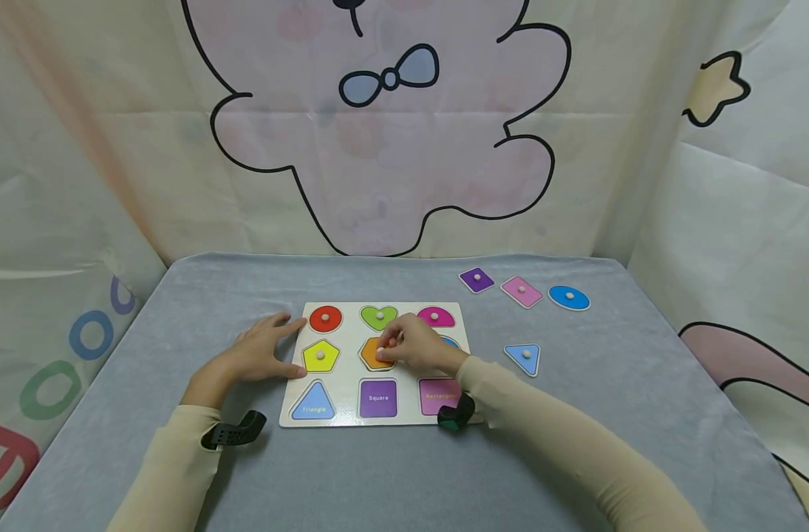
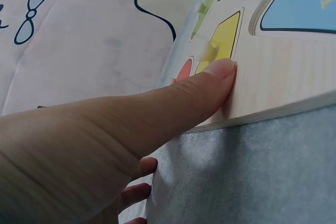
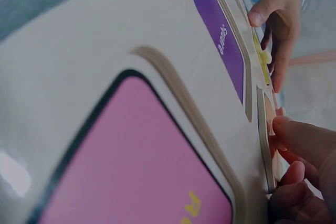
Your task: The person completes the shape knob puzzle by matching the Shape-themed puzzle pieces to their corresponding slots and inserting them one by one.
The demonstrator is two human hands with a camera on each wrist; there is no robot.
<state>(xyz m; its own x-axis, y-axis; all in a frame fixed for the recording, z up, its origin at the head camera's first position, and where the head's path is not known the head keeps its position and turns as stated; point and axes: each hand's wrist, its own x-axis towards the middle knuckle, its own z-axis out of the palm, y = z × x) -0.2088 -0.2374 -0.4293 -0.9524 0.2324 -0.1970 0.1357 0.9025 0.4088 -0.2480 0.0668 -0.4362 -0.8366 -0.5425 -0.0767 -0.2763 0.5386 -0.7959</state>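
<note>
A white wooden shape puzzle board (image 1: 346,403) lies on the cloth. My right hand (image 1: 417,346) pinches the knob of the orange hexagon piece (image 1: 369,356) at the board's middle slot; whether it sits fully flat I cannot tell. My left hand (image 1: 261,351) rests at the board's left edge, its thumb (image 2: 210,80) on the board beside the yellow pentagon piece (image 1: 321,356). Along the far row are a red circle piece (image 1: 326,319), a green heart piece (image 1: 371,318) and a magenta semicircle piece (image 1: 436,317). The near slots show a printed triangle, square and rectangle.
Right of the board, a light-blue triangle piece (image 1: 524,359) lies on the grey cloth (image 1: 371,480). Farther back are a purple rhombus piece (image 1: 476,280), a pink rectangle piece (image 1: 521,292) and a blue oval piece (image 1: 569,298). Printed curtains (image 1: 391,170) stand behind the table.
</note>
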